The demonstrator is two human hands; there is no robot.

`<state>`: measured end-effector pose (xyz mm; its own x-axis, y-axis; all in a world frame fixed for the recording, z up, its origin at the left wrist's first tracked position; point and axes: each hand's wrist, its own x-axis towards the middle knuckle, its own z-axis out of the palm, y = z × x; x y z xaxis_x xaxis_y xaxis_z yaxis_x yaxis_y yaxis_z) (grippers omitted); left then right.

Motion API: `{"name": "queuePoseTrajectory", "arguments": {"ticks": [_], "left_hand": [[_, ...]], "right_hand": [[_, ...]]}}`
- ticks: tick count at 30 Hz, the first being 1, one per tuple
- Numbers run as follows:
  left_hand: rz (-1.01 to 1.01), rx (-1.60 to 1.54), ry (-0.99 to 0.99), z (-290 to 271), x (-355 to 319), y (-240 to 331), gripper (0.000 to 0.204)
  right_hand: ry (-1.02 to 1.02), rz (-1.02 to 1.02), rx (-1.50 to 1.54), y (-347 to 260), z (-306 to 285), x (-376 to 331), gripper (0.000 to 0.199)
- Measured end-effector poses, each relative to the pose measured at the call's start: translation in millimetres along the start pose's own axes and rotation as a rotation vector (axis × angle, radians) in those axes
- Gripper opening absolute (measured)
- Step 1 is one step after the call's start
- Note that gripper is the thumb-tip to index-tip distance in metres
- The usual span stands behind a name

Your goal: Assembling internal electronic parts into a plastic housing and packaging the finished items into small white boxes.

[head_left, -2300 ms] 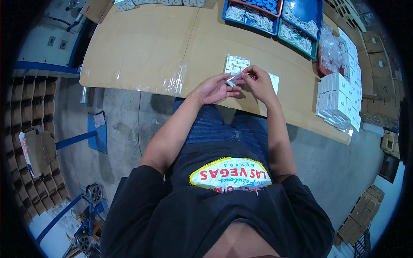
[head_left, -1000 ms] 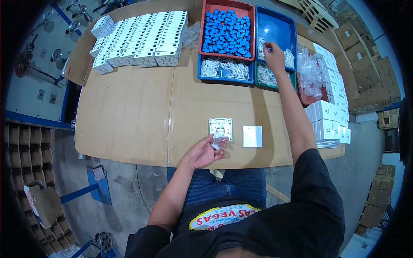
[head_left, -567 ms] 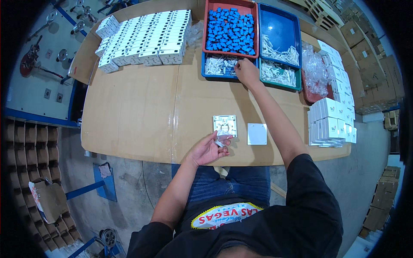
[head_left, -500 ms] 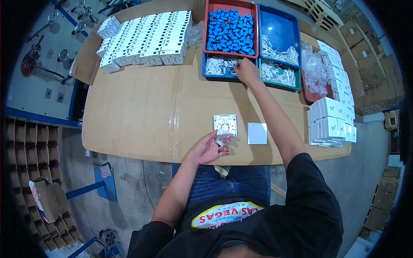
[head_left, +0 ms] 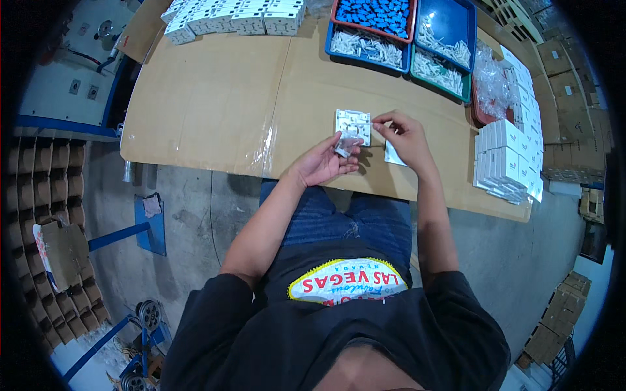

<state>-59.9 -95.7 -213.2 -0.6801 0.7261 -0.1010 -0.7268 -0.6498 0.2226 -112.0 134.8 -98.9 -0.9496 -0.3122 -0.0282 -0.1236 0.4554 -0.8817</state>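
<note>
My left hand (head_left: 316, 161) is palm up over the near part of the table, its fingers curled round a small clear plastic bag (head_left: 349, 142) with pale bits inside. Just beyond the bag lies a white square frame (head_left: 353, 120) with moulded details, partly covered by the bag. My right hand (head_left: 405, 138) is at the frame's right edge, thumb and forefinger pinched together. Whatever is between those fingertips is too small to make out. Under the right hand a flat white square plate (head_left: 393, 155) is mostly hidden.
At the back stand a red tray of blue parts (head_left: 412, 29), blue trays (head_left: 407, 65) and a green tray (head_left: 467, 98) with small white pieces. White boxes (head_left: 505, 159) are stacked at right, beside clear bags (head_left: 490, 78). More white units (head_left: 251, 23) fill the far left. Cardboard (head_left: 208, 117) covers the table.
My right hand has come back from the tray of white pieces to the frame's right edge. My left hand still holds the bag. The whole view has tilted toward me.
</note>
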Motion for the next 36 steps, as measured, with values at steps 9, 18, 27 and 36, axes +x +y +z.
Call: {"name": "queuePoseTrajectory", "arguments": {"ticks": [9, 18, 27, 36], "left_hand": [[0.037, 0.182, 0.108, 12, -5, -11, 0.054], [0.073, 0.234, 0.148, 32, -11, -13, 0.047], [0.16, 0.539, 0.18, 99, -17, -19, 0.045], [0.577, 1.056, 0.513, 136, -27, -58, 0.03]], "right_hand": [[0.017, -0.175, -0.142, -15, 17, -33, 0.016], [-0.093, -0.153, -0.121, -31, 25, -32, 0.014], [-0.325, -0.265, -0.138, -40, -21, -42, 0.011], [-0.181, -0.096, -0.048, -77, -29, -61, 0.016]]}}
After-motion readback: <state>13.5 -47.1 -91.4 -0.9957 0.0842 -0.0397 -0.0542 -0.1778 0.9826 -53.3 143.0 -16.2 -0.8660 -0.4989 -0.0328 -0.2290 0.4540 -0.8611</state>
